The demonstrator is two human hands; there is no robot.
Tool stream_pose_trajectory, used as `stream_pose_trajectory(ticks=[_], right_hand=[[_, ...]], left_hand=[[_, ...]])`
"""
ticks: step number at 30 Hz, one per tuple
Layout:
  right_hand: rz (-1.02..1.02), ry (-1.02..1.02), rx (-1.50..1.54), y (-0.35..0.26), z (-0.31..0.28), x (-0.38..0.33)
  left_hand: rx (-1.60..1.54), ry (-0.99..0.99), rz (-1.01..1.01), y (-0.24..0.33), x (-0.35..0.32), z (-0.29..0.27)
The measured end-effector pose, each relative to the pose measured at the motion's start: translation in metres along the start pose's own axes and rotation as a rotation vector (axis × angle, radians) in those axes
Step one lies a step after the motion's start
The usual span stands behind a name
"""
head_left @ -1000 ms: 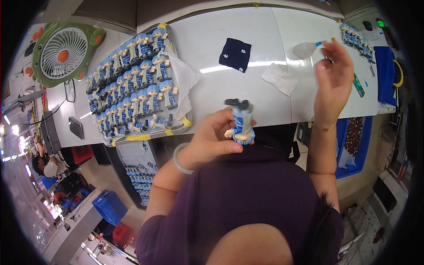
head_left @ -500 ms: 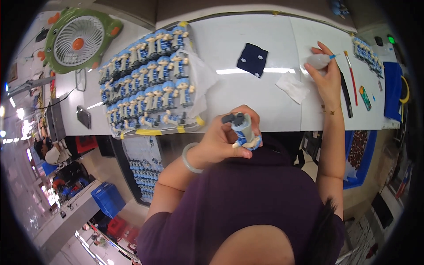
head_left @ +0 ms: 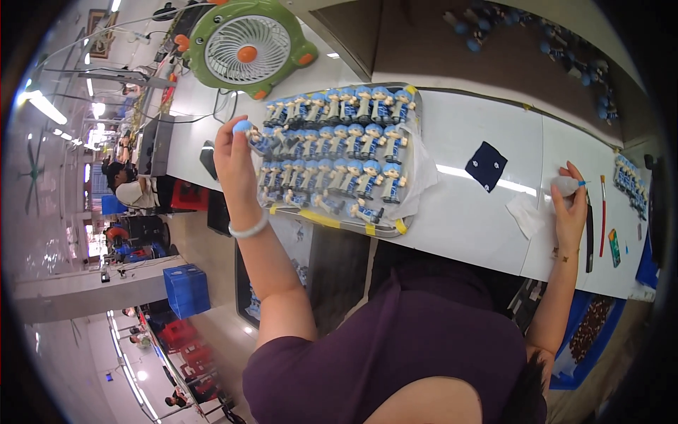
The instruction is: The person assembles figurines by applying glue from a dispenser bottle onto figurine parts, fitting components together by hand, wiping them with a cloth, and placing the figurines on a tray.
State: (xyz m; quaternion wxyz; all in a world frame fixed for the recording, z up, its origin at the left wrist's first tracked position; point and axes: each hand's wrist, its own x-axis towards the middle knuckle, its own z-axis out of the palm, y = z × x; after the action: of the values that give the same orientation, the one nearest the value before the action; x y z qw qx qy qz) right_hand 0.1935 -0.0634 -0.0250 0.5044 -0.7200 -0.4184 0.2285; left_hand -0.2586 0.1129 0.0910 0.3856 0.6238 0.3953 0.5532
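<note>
My left hand is closed on a small figurine with a blue cap, at the left end of the tray. The held figurine leans, cap toward my fingers, next to the rows of like figurines; whether it touches them I cannot tell. Most in the tray face up in rows, and a few lie sideways along the near edge. At the right of the table, my right hand grips a small translucent squeeze bottle with a thin blue tip.
A dark blue cloth and a white tissue lie mid-table. A red brush and a black stick-like tool are right of my right hand. A green fan stands behind the tray. More figurines sit far right.
The view has swung left. My left hand has carried the figurine from before my chest to the tray's left end, and turned it from feet up to cap up. My right hand keeps the bottle.
</note>
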Motion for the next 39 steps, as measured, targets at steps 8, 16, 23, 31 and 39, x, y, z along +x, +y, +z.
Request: stream_pose_trajectory(ticks=[8, 16, 23, 31, 39], right_hand=[[0.034, -0.011, -0.047, -0.002, 0.000, 0.001], [0.063, -0.004, -0.088, -0.006, -0.001, 0.002], [0.066, -0.010, -0.004, -0.002, -0.001, 0.002], [0.060, -0.019, -0.040, -0.007, -0.001, 0.000], [0.058, -0.027, -0.043, -0.006, 0.000, 0.002]], left_hand=[[1.038, -0.131, -0.195, -0.064, 0.002, 0.006], [1.267, -0.019, 0.035, -0.069, -0.011, -0.009], [1.043, 0.114, -0.090, -0.072, -0.021, -0.028], [1.070, 0.118, -0.005, -0.072, -0.031, -0.035], [1.164, 0.253, 0.222, -0.081, -0.032, -0.028]])
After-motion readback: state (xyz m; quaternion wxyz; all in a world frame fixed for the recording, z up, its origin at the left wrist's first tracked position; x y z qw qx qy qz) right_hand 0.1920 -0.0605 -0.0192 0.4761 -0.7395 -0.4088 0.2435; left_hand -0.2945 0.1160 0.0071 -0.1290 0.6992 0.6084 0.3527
